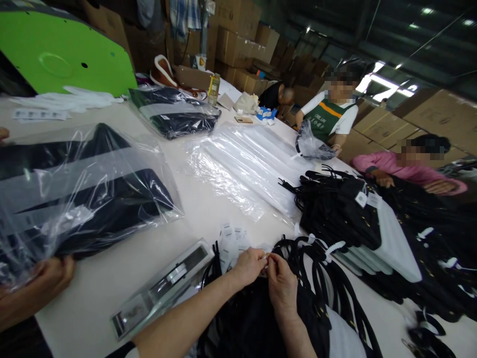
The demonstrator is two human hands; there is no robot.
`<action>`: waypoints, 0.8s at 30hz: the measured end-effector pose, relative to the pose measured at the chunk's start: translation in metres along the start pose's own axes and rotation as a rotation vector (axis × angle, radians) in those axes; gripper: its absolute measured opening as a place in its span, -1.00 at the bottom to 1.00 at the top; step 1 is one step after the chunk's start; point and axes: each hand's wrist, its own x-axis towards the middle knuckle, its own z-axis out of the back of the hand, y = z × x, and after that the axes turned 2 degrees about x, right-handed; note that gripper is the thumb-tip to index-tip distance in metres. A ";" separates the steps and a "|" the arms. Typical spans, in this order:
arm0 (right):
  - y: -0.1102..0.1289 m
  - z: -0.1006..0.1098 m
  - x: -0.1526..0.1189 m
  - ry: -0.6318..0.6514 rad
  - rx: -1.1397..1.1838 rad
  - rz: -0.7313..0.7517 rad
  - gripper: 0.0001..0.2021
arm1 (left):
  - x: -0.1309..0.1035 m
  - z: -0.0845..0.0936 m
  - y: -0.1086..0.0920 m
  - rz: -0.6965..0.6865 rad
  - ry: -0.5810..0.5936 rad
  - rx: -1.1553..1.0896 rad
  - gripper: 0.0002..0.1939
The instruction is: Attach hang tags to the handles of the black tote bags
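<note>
- Right at the near edge of the white table (208, 209), left hand (249, 266) and right hand (280, 284) meet fingertip to fingertip, both pinched narrow on a small pale tag (265, 256); too tiny to say which way the tag points.
- Under both wrists lies the black garment (261, 313), its black straps (335, 283) looping away to the right, long axis running roughly from the near edge out toward the far right.
- Just left of the hands, a loose scatter of white paper tags (233, 238) sits on the table; too many overlapping to count.
- Left again, one clear flat box (164, 288) lies slanted, long axis running near-left to far-right.
- Far left, another person's hand (52, 276) grips one bagged dark garment (82, 189) in clear plastic.
- Mid-table, a stack of empty clear bags (246, 164) stretches diagonally away.
- To the right, a pile of black garments (335, 209) with white hang tags rests on folded white pieces.
- Further back, a second bagged dark garment (175, 112) lies near the green panel (55, 49).
- Along the far right side, three other people are visible: one in pink (402, 169), one in a green vest (328, 119) holding a plastic bag, one bent low behind.
- Beyond them, cardboard boxes (238, 35) are stacked up.
</note>
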 end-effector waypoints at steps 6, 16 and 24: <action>-0.003 -0.005 0.000 0.008 -0.096 0.074 -0.73 | -0.006 0.002 0.000 -0.046 0.011 0.113 -0.73; -0.017 0.010 0.027 0.162 -0.345 0.002 -0.94 | -0.013 0.009 0.013 -0.154 0.081 0.094 -0.76; -0.030 0.017 0.041 0.116 -0.474 -0.138 -0.84 | -0.021 0.013 0.018 -0.151 0.100 0.017 -0.82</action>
